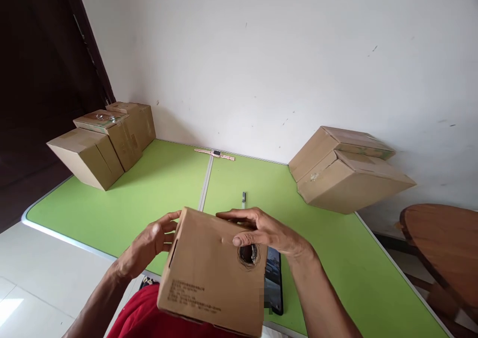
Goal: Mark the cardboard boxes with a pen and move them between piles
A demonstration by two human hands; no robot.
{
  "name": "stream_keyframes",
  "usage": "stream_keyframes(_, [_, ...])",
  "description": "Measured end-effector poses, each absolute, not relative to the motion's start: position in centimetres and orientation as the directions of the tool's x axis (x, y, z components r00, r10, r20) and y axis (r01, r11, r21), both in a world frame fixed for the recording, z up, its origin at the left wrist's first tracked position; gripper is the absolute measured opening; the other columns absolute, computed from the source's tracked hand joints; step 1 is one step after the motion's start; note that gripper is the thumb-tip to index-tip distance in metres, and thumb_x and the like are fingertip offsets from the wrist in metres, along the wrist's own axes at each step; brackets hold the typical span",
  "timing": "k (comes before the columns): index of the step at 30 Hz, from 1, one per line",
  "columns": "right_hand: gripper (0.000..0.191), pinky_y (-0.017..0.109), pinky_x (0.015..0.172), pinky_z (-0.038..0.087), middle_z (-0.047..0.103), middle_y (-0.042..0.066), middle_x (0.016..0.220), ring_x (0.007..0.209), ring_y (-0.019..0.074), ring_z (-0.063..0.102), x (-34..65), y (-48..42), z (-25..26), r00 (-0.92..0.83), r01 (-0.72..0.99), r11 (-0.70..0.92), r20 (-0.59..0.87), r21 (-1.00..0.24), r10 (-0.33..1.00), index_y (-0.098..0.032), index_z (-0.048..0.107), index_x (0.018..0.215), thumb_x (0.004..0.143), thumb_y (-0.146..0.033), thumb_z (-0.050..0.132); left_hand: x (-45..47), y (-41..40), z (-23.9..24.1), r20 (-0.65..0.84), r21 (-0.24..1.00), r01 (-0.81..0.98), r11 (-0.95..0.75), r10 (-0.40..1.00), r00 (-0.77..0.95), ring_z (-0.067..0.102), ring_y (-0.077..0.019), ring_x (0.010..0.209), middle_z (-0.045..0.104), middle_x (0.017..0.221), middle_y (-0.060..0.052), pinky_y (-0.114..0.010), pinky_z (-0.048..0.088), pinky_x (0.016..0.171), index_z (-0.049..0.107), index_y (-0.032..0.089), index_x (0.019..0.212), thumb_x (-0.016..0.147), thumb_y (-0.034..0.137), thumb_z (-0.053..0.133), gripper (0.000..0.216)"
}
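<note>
I hold a brown cardboard box point(209, 273) over the near edge of a green table point(157, 193). It has small printed text near its bottom edge and a dark round hole on its right side. My left hand point(149, 241) grips the box's left side, fingers curled round its edge. My right hand point(261, 231) lies over the top right corner, thumb pressed on the face just above the hole.
Three cardboard boxes point(104, 139) stand at the far left of the table and two stacked ones point(347, 171) at the far right. A watch point(215, 154) lies by the wall, a small dark object point(243, 197) mid-table, a phone point(274, 281) beside the box. A wooden table point(444, 248) is right.
</note>
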State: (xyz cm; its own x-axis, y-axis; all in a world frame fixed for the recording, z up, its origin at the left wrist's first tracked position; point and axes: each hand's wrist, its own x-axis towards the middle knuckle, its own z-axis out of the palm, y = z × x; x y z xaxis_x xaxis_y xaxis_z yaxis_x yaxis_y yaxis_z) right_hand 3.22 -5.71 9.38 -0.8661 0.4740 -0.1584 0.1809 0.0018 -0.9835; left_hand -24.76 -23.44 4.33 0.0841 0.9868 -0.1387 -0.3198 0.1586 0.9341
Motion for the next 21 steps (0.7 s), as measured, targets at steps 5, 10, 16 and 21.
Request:
stream_keyframes(5, [0.04, 0.05, 0.101, 0.06, 0.087, 0.005, 0.114, 0.109, 0.0359, 0.08, 0.2, -5.1, 12.6, -0.906, 0.265, 0.314, -0.125, -0.912, 0.404, -0.028, 0.089, 0.106, 0.069, -0.039, 0.097, -23.6, -23.3, 4.6, -0.21, 0.978, -0.006, 0.21, 0.977, 0.029, 0.069, -0.0399, 0.129, 0.069, 0.147, -0.015, -0.049, 0.06, 0.101, 0.058, 0.03, 0.156, 0.082, 0.063, 0.086, 0.086])
stream_keyframes(10, [0.075, 0.055, 0.11, 0.054, 0.073, 0.01, 0.147, 0.138, 0.0413, 0.064, 0.7, -7.0, 10.0, -0.536, 0.291, 0.244, 0.054, -0.925, 0.843, -0.03, 0.077, 0.138, 0.069, -0.053, 0.097, -21.9, -23.6, 2.8, -0.228, 0.963, -0.195, 0.186, 0.948, -0.221, 0.076, -0.0327, 0.107, 0.078, 0.124, -0.011, -0.037, 0.061, 0.085, 0.069, 0.023, 0.131, 0.085, 0.064, 0.083, 0.063])
stream_keyframes(16, [0.092, 0.057, 0.107, 0.055, 0.075, 0.018, 0.139, 0.129, 0.0432, 0.069, 3.3, -10.9, 5.6, -0.326, 0.435, -0.062, -0.221, -0.898, 0.919, -0.022, 0.067, 0.142, 0.073, -0.081, 0.081, -19.6, -26.0, 0.9, -0.167, 0.984, -0.146, 0.105, 0.828, -0.535, 0.072, -0.0363, 0.122, 0.075, 0.138, -0.012, -0.037, 0.06, 0.093, 0.067, 0.023, 0.14, 0.085, 0.069, 0.079, 0.072])
stream_keyframes(21, [0.087, 0.051, 0.096, 0.061, 0.079, 0.014, 0.131, 0.12, 0.041, 0.073, 4.1, -12.2, 3.9, -0.329, 0.349, -0.145, -0.266, -0.926, 0.906, -0.025, 0.066, 0.139, 0.071, -0.076, 0.087, -18.1, -28.2, 1.1, -0.096, 0.993, 0.011, 0.118, 0.854, -0.511, 0.071, -0.0341, 0.117, 0.074, 0.135, -0.009, -0.039, 0.06, 0.094, 0.063, 0.029, 0.141, 0.085, 0.067, 0.08, 0.07])
